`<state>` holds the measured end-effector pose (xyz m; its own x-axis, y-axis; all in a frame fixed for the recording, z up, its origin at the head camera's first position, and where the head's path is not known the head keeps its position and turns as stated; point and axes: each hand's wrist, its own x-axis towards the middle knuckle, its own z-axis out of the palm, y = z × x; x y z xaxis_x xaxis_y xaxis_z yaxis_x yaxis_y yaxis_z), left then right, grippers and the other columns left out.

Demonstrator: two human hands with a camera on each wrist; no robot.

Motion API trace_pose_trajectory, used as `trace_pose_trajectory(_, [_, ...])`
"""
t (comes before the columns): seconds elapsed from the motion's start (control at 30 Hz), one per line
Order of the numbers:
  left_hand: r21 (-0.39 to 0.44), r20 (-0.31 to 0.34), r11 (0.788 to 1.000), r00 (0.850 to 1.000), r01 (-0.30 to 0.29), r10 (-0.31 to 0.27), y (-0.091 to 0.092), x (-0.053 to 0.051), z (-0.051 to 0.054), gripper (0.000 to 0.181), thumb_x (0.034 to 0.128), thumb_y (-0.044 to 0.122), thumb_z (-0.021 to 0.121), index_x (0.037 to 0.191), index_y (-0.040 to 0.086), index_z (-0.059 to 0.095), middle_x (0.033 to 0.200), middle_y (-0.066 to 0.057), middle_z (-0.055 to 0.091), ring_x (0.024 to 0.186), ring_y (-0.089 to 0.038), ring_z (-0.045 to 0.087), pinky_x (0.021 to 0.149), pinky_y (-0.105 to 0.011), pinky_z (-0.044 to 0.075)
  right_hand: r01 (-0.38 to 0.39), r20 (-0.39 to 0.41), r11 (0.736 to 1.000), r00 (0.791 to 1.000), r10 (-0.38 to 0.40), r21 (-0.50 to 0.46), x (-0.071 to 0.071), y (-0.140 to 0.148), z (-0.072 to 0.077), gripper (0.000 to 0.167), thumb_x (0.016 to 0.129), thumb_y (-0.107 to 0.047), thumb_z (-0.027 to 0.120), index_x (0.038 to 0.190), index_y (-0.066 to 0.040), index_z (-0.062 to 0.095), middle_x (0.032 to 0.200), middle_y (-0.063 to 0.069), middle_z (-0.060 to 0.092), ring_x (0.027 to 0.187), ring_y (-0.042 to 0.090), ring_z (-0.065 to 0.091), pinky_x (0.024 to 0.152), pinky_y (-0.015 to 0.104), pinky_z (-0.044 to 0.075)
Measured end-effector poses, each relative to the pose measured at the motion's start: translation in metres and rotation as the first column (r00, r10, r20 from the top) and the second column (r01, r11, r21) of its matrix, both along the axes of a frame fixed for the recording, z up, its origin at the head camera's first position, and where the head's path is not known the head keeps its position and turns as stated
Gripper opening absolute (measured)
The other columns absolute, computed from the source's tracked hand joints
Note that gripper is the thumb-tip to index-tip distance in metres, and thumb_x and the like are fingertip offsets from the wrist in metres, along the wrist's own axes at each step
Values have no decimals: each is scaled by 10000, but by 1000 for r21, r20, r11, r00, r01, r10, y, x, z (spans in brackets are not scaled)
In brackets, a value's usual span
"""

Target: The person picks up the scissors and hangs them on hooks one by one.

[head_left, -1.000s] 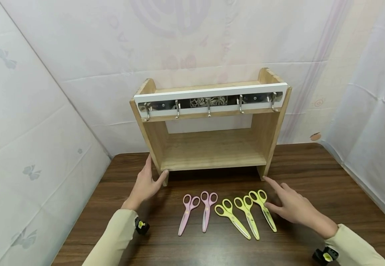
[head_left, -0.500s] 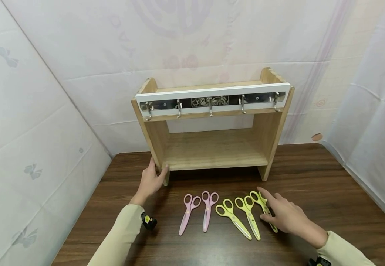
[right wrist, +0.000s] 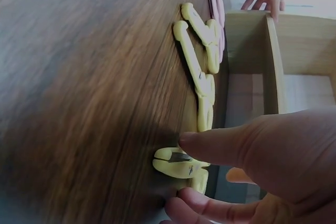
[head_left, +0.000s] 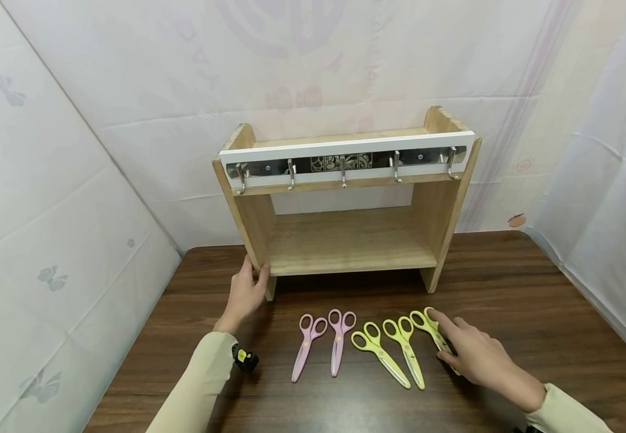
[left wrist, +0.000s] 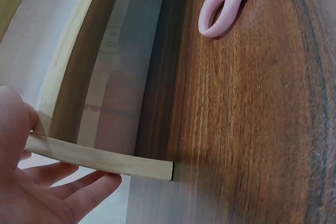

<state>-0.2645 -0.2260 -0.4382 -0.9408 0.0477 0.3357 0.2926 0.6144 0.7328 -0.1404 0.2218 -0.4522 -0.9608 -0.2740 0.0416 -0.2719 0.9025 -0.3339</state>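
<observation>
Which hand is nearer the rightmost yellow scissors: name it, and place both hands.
Right. The right hand is at the rightmost yellow scissors, thumb and fingers either side; the left hand is off to their left, gripping the left side of the wooden shelf.

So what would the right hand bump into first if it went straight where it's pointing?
Probably the rightmost yellow scissors. They lie at the fingertips of the right hand, between its thumb and fingers. I can't tell whether it's touching them.
</observation>
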Motion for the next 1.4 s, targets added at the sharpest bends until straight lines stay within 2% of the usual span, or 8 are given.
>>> trace_pose_trajectory(0.17, [3, 1, 1000, 1000, -5, 5, 0, -2, 1, 469, 1107, 268, 474, 1502, 29, 396, 1343, -304, 602, 1164, -446, 650, 799, -523, 622, 17, -26, 1000, 1000, -17, 10, 0, 9, -1, 679, 835, -160, 865, 1436, -113, 551, 1135, 177, 658, 750, 279, 673, 432, 371, 451])
trace_pose_trajectory(0.3, [16, 1, 1000, 1000, -10, 10, 0, -2, 3, 456, 1105, 268, 478, 1495, 42, 408, 1350, -287, 604, 1175, -437, 646, 808, -527, 619, 31, -95, 999, 995, -29, 25, -1, 13, -3, 510, 817, -124, 868, 1281, -71, 663, 1047, 129, 675, 768, 310, 683, 446, 418, 480])
trace_pose_trajectory(0.5, [18, -5, 1000, 1000, -8, 8, 1, -1, 3, 455, 1103, 267, 483, 1489, 35, 413, 1326, -290, 617, 1142, -435, 662, 802, -527, 620, 45, -103, 998, 994, -40, 40, -3, 14, -4, 317, 812, -77, 859, 1098, -99, 724, 848, 6, 600, 650, 188, 571, 436, 364, 426])
trace_pose_trajectory(0.83, [17, -10, 1000, 1000, -5, 5, 2, -1, 3, 459, 1105, 253, 481, 1493, 20, 404, 1328, -305, 611, 1147, -448, 658, 799, -522, 622, 47, -75, 999, 996, -45, 24, -5, 15, -4, 294, 814, -62, 853, 1076, -91, 722, 797, -5, 558, 651, 162, 543, 456, 353, 426])
trace_pose_trajectory(0.97, [20, -16, 1000, 1000, -2, 3, 1, 0, 3, 465, 1101, 238, 491, 1496, 9, 403, 1326, -310, 609, 1137, -457, 659, 788, -528, 623, 60, -85, 998, 995, -59, 12, -6, 16, -6, 210, 807, -68, 859, 915, -130, 690, 739, -17, 501, 614, 157, 497, 455, 341, 400])
trace_pose_trajectory(1.07, [21, -9, 1000, 1000, -6, 7, 1, 1, 3, 467, 1100, 237, 494, 1503, 20, 400, 1336, -300, 608, 1142, -453, 657, 790, -525, 623, 82, -76, 997, 994, -82, 2, -6, 16, -7, 230, 821, -81, 853, 813, -168, 641, 695, -26, 470, 580, 154, 458, 446, 329, 371])
trace_pose_trajectory(1.23, [25, -13, 1000, 1000, -8, 8, 1, 0, 1, 474, 1098, 237, 492, 1512, 25, 397, 1341, -297, 607, 1142, -448, 661, 777, -512, 628, 100, -64, 995, 993, -101, -22, -8, 19, -6, 209, 841, -99, 842, 804, -183, 655, 650, -54, 487, 551, 151, 455, 426, 331, 362])
trace_pose_trajectory(1.4, [25, -19, 1000, 1000, -9, 9, 1, 1, -1, 476, 1096, 234, 495, 1508, 16, 399, 1333, -303, 607, 1129, -447, 667, 765, -503, 631, 80, -94, 997, 992, -82, -23, -10, 23, 4, 205, 851, -106, 838, 808, -191, 657, 666, -73, 501, 551, 136, 450, 418, 321, 355])
